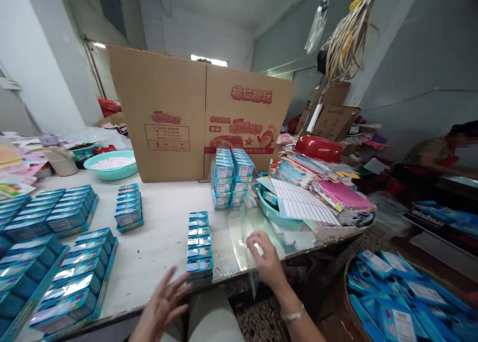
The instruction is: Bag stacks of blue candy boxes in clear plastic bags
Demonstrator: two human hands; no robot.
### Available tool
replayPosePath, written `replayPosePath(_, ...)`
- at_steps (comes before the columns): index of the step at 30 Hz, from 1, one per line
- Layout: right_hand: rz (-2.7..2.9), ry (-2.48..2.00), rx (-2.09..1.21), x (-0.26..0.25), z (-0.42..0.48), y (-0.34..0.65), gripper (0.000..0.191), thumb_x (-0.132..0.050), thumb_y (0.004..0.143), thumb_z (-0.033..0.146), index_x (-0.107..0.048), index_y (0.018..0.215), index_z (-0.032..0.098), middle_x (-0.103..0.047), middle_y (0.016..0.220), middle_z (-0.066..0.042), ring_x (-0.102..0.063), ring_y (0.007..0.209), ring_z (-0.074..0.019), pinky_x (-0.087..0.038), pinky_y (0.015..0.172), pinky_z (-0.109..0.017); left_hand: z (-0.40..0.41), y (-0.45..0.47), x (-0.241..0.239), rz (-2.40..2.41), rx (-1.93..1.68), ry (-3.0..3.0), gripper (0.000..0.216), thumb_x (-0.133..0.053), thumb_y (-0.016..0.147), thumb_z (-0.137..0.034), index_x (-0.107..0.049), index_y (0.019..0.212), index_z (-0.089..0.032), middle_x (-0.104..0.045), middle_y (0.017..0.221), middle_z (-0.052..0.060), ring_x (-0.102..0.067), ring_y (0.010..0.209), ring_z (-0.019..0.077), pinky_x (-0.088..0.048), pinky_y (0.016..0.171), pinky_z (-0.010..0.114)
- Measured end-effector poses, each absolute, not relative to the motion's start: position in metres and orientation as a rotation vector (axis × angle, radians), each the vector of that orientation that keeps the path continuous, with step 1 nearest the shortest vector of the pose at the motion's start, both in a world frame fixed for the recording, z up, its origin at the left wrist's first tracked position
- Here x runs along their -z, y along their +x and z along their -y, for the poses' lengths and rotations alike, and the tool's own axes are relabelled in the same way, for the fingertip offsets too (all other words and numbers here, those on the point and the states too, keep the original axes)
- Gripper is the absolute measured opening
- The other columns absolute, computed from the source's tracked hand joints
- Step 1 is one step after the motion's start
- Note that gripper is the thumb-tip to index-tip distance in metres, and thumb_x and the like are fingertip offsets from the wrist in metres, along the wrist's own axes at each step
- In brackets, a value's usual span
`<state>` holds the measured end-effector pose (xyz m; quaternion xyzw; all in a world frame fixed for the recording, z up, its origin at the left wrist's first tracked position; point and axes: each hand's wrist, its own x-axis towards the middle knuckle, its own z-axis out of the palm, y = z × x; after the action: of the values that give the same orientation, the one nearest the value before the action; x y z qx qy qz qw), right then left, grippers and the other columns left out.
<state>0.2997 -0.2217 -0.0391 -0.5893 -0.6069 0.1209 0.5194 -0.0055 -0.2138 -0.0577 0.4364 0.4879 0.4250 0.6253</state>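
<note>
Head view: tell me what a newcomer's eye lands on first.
The brown cardboard carton with red print stands at the back of the table. Blue boxes fill the table in trays and stacks; one row lies between the open left hand and the right hand, which touches clear plastic film. A red bowl sits upside down on papers at right.

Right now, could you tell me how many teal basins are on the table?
2. One teal basin stands back left, holding white pieces; the other basin sits right, partly under paper sheets. Others may be hidden.
</note>
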Motion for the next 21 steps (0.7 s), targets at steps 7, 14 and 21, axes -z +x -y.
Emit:
replayPosePath(7, 1.923, -1.037, 0.518, 0.095, 0.268, 0.156, 0.015, -0.058, 0.083, 0.035, -0.061, 0.070, 0.026, -0.067, 0.092, -0.005, -0.057, 0.095, -0.0237, -0.046, 0.090, -0.045, 0.172, 0.047, 0.039, -0.846, -0.537, 0.991, 0.077, -0.082, 0.062, -0.053, -0.056, 0.126, -0.022, -0.071, 0.108, 0.011, -0.070, 0.083, 0.0232, -0.051, 0.069, 0.031)
replayPosePath(14, 2.099, -0.969, 0.058, 0.101, 0.291, 0.158, 0.022, -0.069, 0.079, 0.047, -0.067, 0.084, 0.026, -0.069, 0.104, -0.006, -0.061, 0.098, -0.0269, -0.046, 0.095, -0.049, 0.175, 0.023, 0.047, -0.826, -0.687, 1.196, 0.075, -0.082, 0.060, -0.043, -0.058, 0.122, -0.007, -0.065, 0.060, -0.001, -0.056, 0.053, 0.0112, -0.039, 0.053, 0.023)
replayPosePath(21, 1.424, -1.159, -0.642, 0.040, 0.234, 0.218, 0.077, -0.075, 0.073, 0.043, -0.044, 0.142, 0.031, -0.047, 0.146, -0.012, -0.042, 0.135, -0.0365, -0.033, 0.108, -0.060, 0.212, -0.011, -0.020, -0.812, -1.015, 1.297, 0.033, -0.079, 0.069, -0.033, -0.075, 0.096, -0.014, -0.073, 0.074, 0.005, -0.067, 0.066, 0.0170, -0.053, 0.069, 0.031)
